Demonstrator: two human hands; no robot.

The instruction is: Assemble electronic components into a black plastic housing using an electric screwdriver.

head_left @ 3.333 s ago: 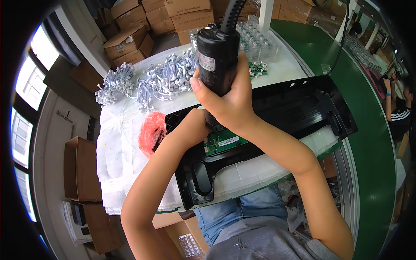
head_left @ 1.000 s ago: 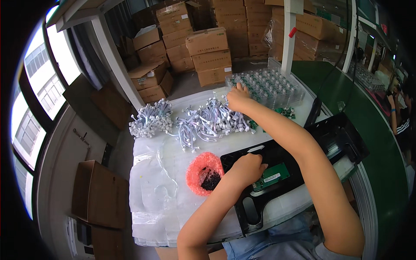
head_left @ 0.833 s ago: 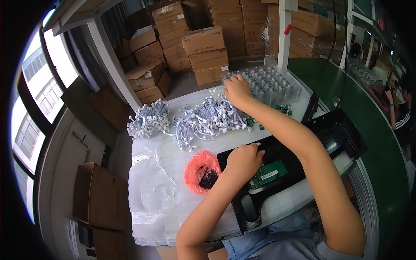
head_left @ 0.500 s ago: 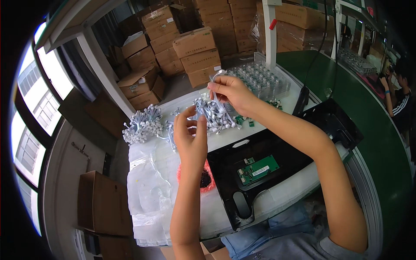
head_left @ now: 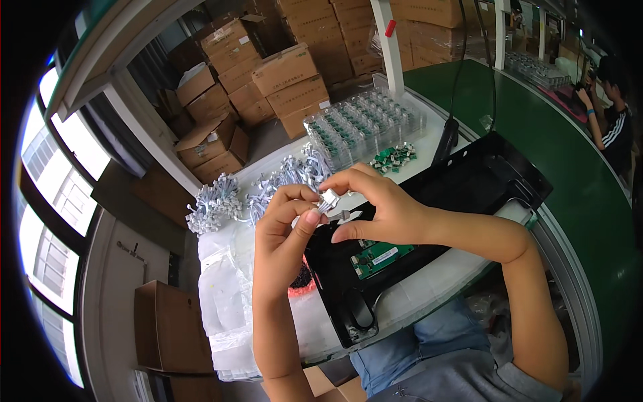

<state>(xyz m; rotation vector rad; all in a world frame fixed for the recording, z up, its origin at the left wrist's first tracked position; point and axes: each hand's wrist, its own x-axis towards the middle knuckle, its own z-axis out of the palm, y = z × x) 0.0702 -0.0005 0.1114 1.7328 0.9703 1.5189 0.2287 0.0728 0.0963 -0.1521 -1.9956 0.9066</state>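
Over the left edge of a black housing (head_left: 482, 175), my left hand (head_left: 280, 238) pinches a short cable with a white connector (head_left: 329, 199) between thumb and fingers. Close against it is my right hand (head_left: 395, 209), its thumb and index finger spread apart. The index fingertip is at the connector and may touch it; the thumb is lower down, apart from it. A second small light connector end shows between the two hands. Below them, a green circuit board (head_left: 385, 260) lies inside the housing, partly covered by my right hand.
Bundles of white cables (head_left: 218, 203) lie at the table's far left, with more cables (head_left: 291, 173) behind my hands. Small green boards (head_left: 394, 158) are heaped beside a clear plastic tray (head_left: 365, 127). A pink-wrapped black bundle (head_left: 303, 285) sits by the housing. Cardboard boxes (head_left: 288, 74) stand behind.
My right hand has brought a cable from the pile back toward me, and my left hand has closed on it. The right fingers have spread. The view has shifted slightly.
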